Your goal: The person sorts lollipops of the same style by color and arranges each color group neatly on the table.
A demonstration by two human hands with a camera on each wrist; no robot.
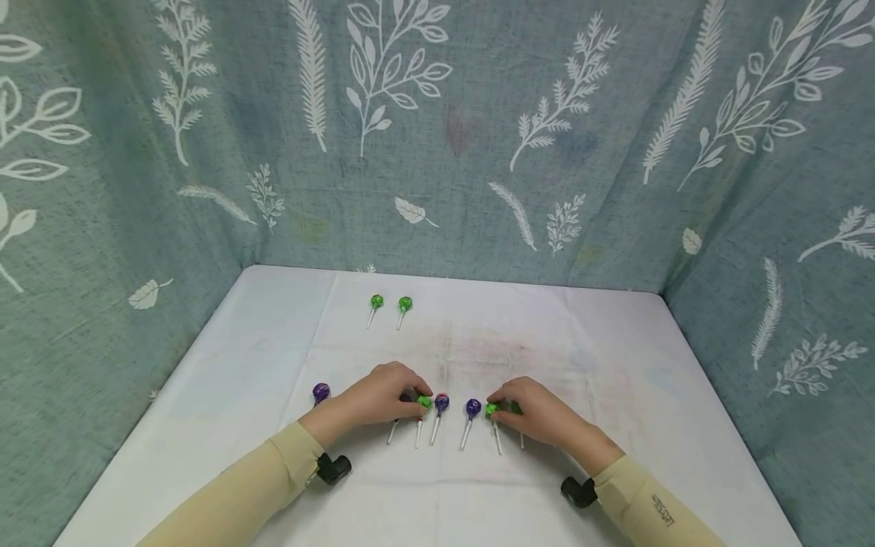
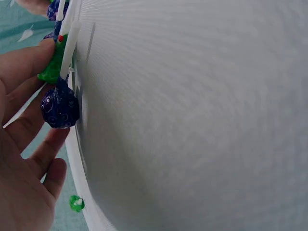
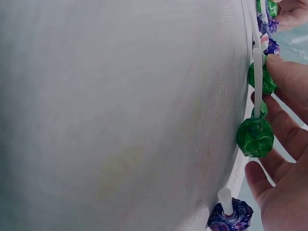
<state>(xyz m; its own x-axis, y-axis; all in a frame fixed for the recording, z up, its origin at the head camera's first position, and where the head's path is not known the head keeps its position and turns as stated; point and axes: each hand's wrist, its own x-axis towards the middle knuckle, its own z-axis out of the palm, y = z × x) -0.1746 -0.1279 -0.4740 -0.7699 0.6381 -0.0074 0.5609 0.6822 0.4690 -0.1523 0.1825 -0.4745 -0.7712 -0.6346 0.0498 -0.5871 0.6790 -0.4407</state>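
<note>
A pinch on each side

Your left hand [image 1: 391,393] pinches one green lollipop [image 1: 424,402], your right hand [image 1: 536,410] a second green one [image 1: 491,410] at its 3 o'clock; both grips nearly closed. You're likely arranging them; moving calls for clearing the purple lollipops [image 1: 473,409] between. At 11 o'clock, a green pair [image 1: 405,303] lies on the surface [image 1: 615,342].

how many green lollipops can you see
5 green lollipops: two toward the back of the table, one pinched by the left hand, one pinched by the right hand, one partly under the right hand. Others may be hidden.
</note>
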